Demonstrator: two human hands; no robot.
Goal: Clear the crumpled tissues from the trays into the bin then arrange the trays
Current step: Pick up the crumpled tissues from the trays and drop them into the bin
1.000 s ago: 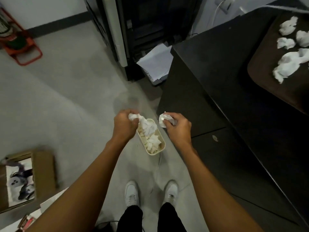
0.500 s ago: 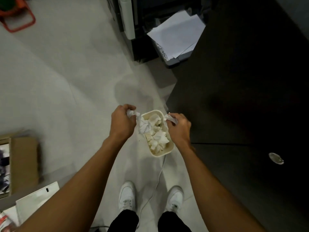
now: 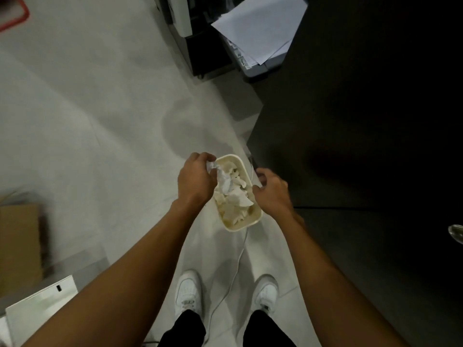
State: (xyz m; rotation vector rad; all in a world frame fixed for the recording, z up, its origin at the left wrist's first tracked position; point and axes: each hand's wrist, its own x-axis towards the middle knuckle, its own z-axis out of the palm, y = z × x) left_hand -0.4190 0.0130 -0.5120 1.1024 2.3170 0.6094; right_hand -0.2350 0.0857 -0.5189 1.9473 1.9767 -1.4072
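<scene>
Floor [image 3: 100, 121], pale grey and smooth, across the view from 7 to 12 o'clock and down the middle to 6 o'clock. Dark cabinet [image 3: 350, 121], matt black, filling the side from 1 to 5 o'clock; a small round metallic fitting [image 3: 456, 234] at its 3 o'clock edge.

Cream bin [image 3: 250, 225], oblong, on the floor at centre, just beside the cabinet's near corner and heaped with crumpled tissues [image 3: 235, 204]. Left hand [image 3: 196, 180] above the bin's 9 o'clock rim, fingers curled, pinching one crumpled tissue [image 3: 223, 179] that hangs over the heap. Right hand [image 3: 273, 191] at the bin's 3 o'clock rim, fingers loosely curled, thumb and forefinger apart, nothing plainly held.

Loose white papers [image 3: 260, 28] at 1 o'clock, on a grey ledge beside a dark machine [image 3: 195, 46] at 12 o'clock. Red frame [image 3: 15, 18] at 10 o'clock, cut by the edge. Cardboard box [image 3: 20, 241], blurred, at 8 o'clock, with a white panel [image 3: 42, 309] below it at 7 o'clock. White shoes [image 3: 188, 289] at 6 o'clock, a thin white cable [image 3: 233, 274] trailing between them up to the bin. Both forearms crossing the lower view, hiding the floor beneath.
</scene>
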